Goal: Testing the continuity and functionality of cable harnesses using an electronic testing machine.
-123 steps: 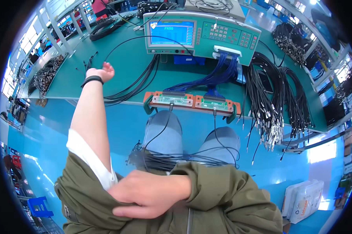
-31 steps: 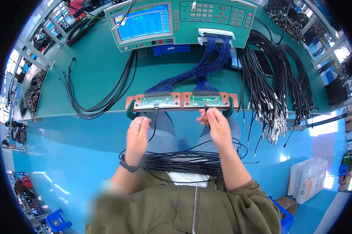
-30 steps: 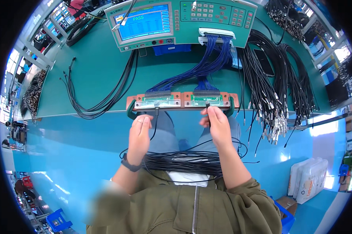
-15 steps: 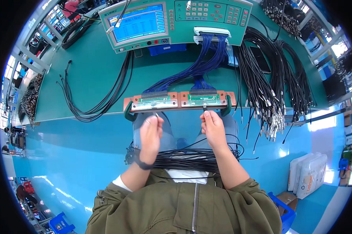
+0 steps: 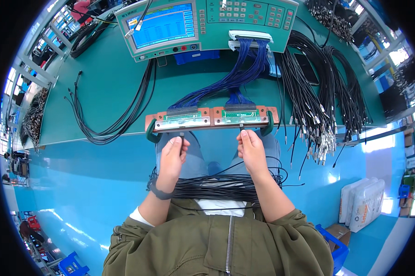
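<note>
My left hand [image 5: 172, 157] pinches a black cable plug [image 5: 181, 135] with a metal tip, held upright just below the left half of the test fixture [image 5: 211, 117]. My right hand [image 5: 252, 152] grips another cable plug [image 5: 241, 126], whose tip meets the front edge of the fixture's right half; how deep it sits I cannot tell. The fixture is an orange-brown bar with two green circuit boards under clear covers, and blue wires [image 5: 216, 85] run from it to the tester [image 5: 207, 27]. Across my lap lies a bundle of black cables [image 5: 212, 188].
Dark green clamps [image 5: 152, 129] hold the fixture at the edge of the green table [image 5: 65, 115]. Loose black cables [image 5: 85, 126] lie to the left. A thick bunch of cables with metal plugs [image 5: 318, 138] hangs over the right edge. White plastic bags [image 5: 363, 204] stand on the floor at right.
My left hand, blurred before, is now steady and slightly lower left, its plug in plain sight below the fixture. My right hand stays at the fixture. The tester's screen content has changed.
</note>
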A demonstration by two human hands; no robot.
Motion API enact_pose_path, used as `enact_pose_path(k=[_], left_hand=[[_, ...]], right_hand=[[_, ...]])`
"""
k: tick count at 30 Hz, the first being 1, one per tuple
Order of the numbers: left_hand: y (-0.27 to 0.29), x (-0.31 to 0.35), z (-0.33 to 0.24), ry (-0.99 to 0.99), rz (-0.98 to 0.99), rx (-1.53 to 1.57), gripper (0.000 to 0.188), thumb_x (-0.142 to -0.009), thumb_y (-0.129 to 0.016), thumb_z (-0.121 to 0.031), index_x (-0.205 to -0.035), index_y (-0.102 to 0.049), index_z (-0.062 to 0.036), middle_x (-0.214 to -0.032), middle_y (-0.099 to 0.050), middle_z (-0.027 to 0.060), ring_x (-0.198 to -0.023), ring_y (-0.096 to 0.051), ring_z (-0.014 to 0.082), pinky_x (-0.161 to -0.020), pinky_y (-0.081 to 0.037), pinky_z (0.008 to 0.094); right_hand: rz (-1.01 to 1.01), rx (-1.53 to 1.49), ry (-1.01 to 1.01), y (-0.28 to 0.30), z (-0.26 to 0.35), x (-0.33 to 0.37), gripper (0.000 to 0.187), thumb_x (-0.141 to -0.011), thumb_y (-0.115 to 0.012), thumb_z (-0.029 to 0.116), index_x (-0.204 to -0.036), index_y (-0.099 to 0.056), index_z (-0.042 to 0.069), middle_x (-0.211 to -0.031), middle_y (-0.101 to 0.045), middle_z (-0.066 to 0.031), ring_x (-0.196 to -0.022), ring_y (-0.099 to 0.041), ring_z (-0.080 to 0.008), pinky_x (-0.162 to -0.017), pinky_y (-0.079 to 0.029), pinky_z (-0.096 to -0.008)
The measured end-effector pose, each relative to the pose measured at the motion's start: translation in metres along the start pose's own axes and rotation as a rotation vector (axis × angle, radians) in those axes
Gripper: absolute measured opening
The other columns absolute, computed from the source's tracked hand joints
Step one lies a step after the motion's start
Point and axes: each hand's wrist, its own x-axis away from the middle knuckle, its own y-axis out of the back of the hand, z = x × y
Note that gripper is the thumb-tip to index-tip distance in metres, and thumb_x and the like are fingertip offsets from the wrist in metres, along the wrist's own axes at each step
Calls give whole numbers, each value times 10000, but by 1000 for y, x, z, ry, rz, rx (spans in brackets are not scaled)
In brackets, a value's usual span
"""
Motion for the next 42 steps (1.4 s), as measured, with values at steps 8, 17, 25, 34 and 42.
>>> enact_pose_path(k=[8, 17, 25, 34, 42], left_hand=[[-1, -1, -1, -69, -29, 153, 246, -923, -426, -186, -827, -554, 0, -723, -480, 35, -492, -337, 39, -433, -274, 167], [-7, -6, 0, -25, -3, 193, 240, -924, -433, -188, -834, -553, 0, -705, -471, 29, -490, -335, 39, -436, -276, 164], [-10, -6, 1, -5, -42, 253, 237, -921, -440, -186, -834, -556, 1, -701, -468, 24, -486, -328, 36, -433, -276, 162], [-10, -7, 3, -3, -11, 243, 233, -921, -442, -187, -837, -552, 1, -704, -467, 27, -477, -326, 39, -426, -276, 165], [-6, -7, 1, 17, 4, 238, 231, -924, -437, -192, -838, -544, -7, -713, -469, 29, -486, -331, 37, -421, -269, 163]], right_hand=[[-24, -148, -10, -7, 2, 1, 209, -933, -399, 184, -823, -483, 27, -680, -398, -7, -496, -322, -34, -419, -253, -173], [50, -153, -94, -1, 14, -9, 207, -928, -408, 171, -820, -494, 17, -685, -413, -19, -483, -342, -48, -416, -289, -175], [84, -10, -70, 6, 16, -10, 215, -921, -424, 178, -838, -525, 8, -716, -472, -37, -499, -403, -62, -444, -339, -187], [93, 96, -23, 11, 17, -11, 228, -913, -442, 187, -837, -564, 10, -744, -525, -42, -520, -443, -71, -479, -370, -188], [108, 77, -12, 12, 15, -12, 235, -911, -451, 197, -837, -570, 8, -731, -530, -43, -521, -437, -66, -479, -363, -182]])
